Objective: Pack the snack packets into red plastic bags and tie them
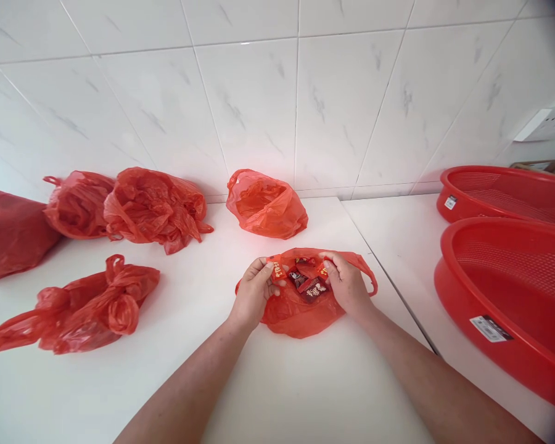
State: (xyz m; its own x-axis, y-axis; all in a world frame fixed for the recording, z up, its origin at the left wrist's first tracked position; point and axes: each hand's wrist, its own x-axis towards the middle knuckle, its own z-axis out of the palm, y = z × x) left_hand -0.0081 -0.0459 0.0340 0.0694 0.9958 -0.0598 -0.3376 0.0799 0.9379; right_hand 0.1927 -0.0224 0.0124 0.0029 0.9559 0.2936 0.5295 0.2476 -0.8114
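Note:
A small red plastic bag (300, 314) lies open on the white counter (305, 394) in front of me. Inside it lie a few dark red wrapped candies (311, 287). My left hand (254, 293) pinches a small red candy packet (278, 270) at the bag's left rim. At the right rim, my right hand (346, 283) is closed on another small red packet (322, 270) together with the bag's edge.
Another open red bag (266, 203) stands behind by the tiled wall. Several knotted or crumpled red bags (155, 209) (81, 308) lie to the left. Two red plastic mesh baskets (506, 191) (504, 296) sit on the right.

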